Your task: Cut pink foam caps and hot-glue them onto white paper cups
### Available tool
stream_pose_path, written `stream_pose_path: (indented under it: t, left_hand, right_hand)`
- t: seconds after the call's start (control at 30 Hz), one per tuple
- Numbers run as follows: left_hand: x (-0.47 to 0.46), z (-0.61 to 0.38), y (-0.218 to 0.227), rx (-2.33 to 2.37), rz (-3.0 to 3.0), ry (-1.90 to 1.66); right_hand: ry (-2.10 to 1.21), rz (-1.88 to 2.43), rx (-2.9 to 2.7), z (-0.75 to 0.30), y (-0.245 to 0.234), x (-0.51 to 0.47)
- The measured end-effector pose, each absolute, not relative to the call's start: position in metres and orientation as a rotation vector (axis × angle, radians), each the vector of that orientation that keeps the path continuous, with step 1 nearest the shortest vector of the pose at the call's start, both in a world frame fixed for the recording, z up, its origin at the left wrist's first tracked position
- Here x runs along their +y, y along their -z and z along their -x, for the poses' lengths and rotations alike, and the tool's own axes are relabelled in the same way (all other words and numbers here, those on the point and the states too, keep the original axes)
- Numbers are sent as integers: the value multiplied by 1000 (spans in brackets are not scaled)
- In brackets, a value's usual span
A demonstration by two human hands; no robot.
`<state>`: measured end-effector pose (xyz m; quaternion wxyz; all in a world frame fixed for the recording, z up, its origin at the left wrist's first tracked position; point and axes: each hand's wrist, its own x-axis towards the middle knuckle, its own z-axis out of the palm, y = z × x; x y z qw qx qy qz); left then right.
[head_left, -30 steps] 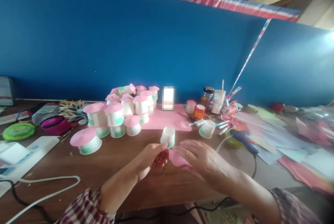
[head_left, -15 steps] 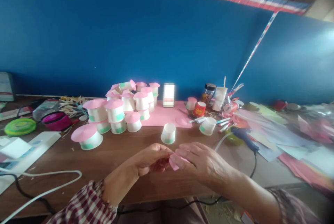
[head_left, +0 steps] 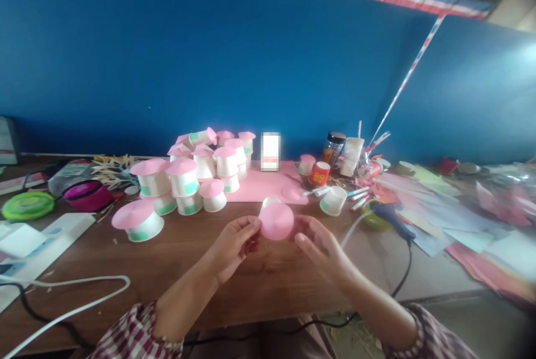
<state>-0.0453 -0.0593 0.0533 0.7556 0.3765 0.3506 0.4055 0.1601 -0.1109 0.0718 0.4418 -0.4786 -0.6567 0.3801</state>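
Observation:
A round pink paper disc (head_left: 277, 221), slightly cone-shaped, is pinched at its left edge between the thumb and fingers of my left hand (head_left: 239, 246). My right hand (head_left: 320, 247) is beside the disc's right edge, fingers curved and thumb apart; whether a fingertip touches the paper I cannot tell. Behind the disc stands a white paper cup (head_left: 270, 201), mostly hidden by it. Farther right is another white cup (head_left: 333, 201) with a green patch, uncapped. At the left, several cups with pink cone tops (head_left: 134, 214) stand singly and stacked.
A pink sheet (head_left: 268, 183) lies at the back, with a red cup (head_left: 319, 173), a lidded jar (head_left: 335, 147) and markers to its right. On the right are a glue gun (head_left: 393, 219) and loose papers. A power strip (head_left: 62, 236) and white cable (head_left: 84, 281) occupy the left.
The pink paper has been raised and turned to show its round face, now in front of the cup. My right hand has drawn off it to the right; my left keeps hold.

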Motion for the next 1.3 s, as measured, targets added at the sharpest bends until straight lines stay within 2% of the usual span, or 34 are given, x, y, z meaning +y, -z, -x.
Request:
stream_pose_path:
  t: [0.23,0.47,0.83,1.3]
  left_hand:
    - [-51,36,-57,774,-858,-917]
    - [-29,32,-72,834,-878,-989]
    - [12,22,-64,886,-736,-1095]
    - [14,16,-40,1082,-954,-1140]
  right_hand:
    - [-1105,1183,-1218,-144,-79,-80]
    - [-1258,1199,-1306,-150,-98,-48]
    - [-1266,1065,-1123,-153,-86,2]
    - [-1097,1134,-1164,-159,-49,14]
